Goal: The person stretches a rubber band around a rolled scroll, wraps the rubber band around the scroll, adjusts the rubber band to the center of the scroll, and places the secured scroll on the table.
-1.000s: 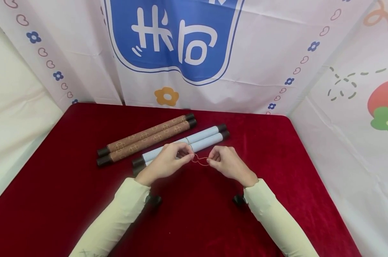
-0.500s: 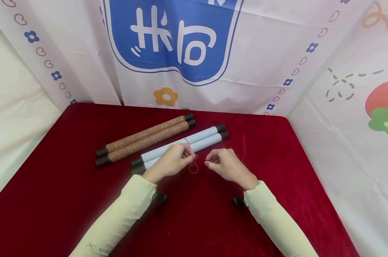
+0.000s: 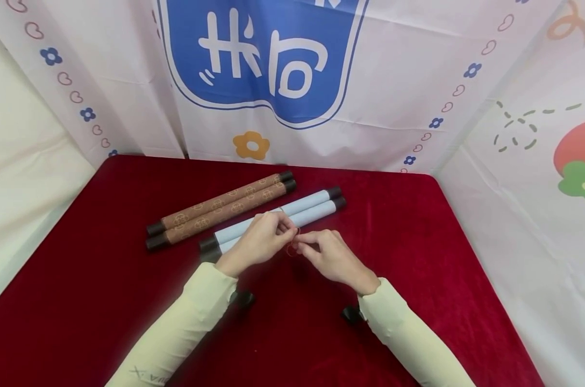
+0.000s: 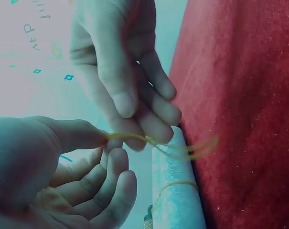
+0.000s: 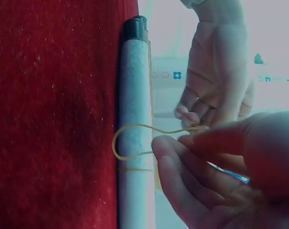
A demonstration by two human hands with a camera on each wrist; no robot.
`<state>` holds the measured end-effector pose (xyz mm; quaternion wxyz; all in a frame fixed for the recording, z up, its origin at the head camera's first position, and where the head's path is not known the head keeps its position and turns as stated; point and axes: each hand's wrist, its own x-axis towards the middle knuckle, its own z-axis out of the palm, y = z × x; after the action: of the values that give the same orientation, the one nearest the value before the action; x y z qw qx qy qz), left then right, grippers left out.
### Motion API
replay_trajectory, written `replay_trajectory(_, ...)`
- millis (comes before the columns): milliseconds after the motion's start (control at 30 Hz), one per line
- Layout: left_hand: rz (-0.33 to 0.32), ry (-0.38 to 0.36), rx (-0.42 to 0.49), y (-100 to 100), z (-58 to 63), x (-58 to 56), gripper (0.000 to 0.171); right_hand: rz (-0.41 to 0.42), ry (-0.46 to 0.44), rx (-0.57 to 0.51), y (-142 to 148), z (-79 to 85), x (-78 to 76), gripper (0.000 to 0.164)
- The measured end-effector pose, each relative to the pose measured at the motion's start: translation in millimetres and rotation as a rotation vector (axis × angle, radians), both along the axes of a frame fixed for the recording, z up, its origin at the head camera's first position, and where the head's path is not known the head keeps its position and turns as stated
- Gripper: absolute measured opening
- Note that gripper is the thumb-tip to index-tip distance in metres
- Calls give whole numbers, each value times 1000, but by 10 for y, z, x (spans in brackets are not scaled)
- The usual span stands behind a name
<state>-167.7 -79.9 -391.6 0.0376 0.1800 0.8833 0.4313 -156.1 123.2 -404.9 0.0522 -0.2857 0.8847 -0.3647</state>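
My left hand [image 3: 261,239] pinches a thin yellowish rubber band [image 5: 134,125] between thumb and forefinger. The band's free loop sticks out past the fingertips in both wrist views. Right beside it is my right hand [image 3: 333,258], its fingers loosely bent around the loop. In the left wrist view its thumb stands apart from the forefinger, and the band overlaps that fingertip. Behind the hands lie two light blue rolls [image 3: 316,213] with black ends, side by side. A second band [image 4: 175,184] runs around a blue roll. The left hand and forearm partly hide these rolls.
Two brown patterned rolls [image 3: 225,209] with black ends lie side by side farther back on the left. A red velvet cloth [image 3: 408,231] covers the table. White printed curtains [image 3: 394,80] enclose the back and sides.
One second ago the band was stretched in a crossed loop between both hands. The right hand let go, leaving it hanging from the left; now the right hand has moved left, back to the band.
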Motion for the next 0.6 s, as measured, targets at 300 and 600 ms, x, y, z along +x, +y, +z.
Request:
replay_trajectory(300, -40, -1, 42, 17, 69, 77, 15, -85, -182, -230, -41, -79, -48, 35)
replay_trajectory(600, -78, 40, -6, 54, 14, 138, 7, -222, -318, -619, -82, -97, -87, 46)
